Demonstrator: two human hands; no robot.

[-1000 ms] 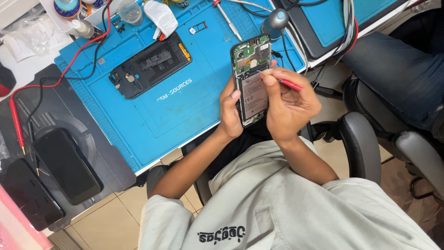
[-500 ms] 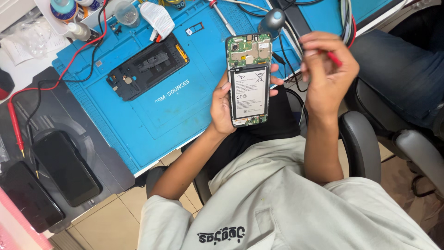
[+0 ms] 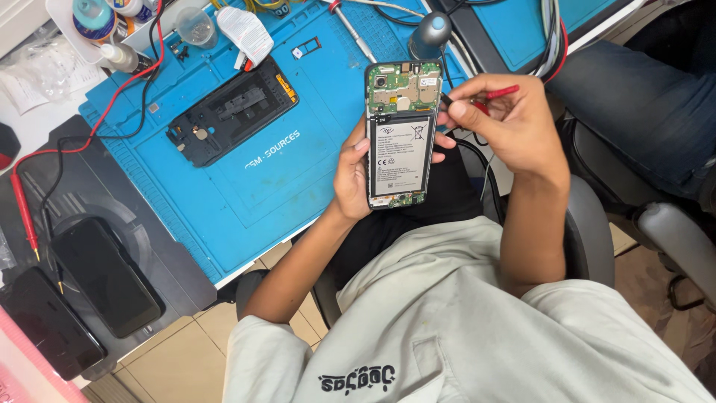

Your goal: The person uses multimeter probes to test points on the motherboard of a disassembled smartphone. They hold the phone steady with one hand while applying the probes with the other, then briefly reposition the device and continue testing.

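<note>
My left hand grips an opened phone from its left side, back facing me. The back cover is off, so the white-labelled battery and the green circuit board above it show. My right hand is to the right of the phone and pinches a thin red-handled tool. The tool's dark tip points at the phone's upper right edge, close to the board. I cannot tell whether the tip touches it.
A blue work mat carries the black back cover, small screws and a metal tool. Two dark phones and a red probe lie left. Bottles stand behind. Another person's jeans-clad leg and a chair armrest are right.
My right hand lifted the red tool off the phone and away to the right, then brought its tip back to the upper right edge. My left hand raised the phone slightly.
</note>
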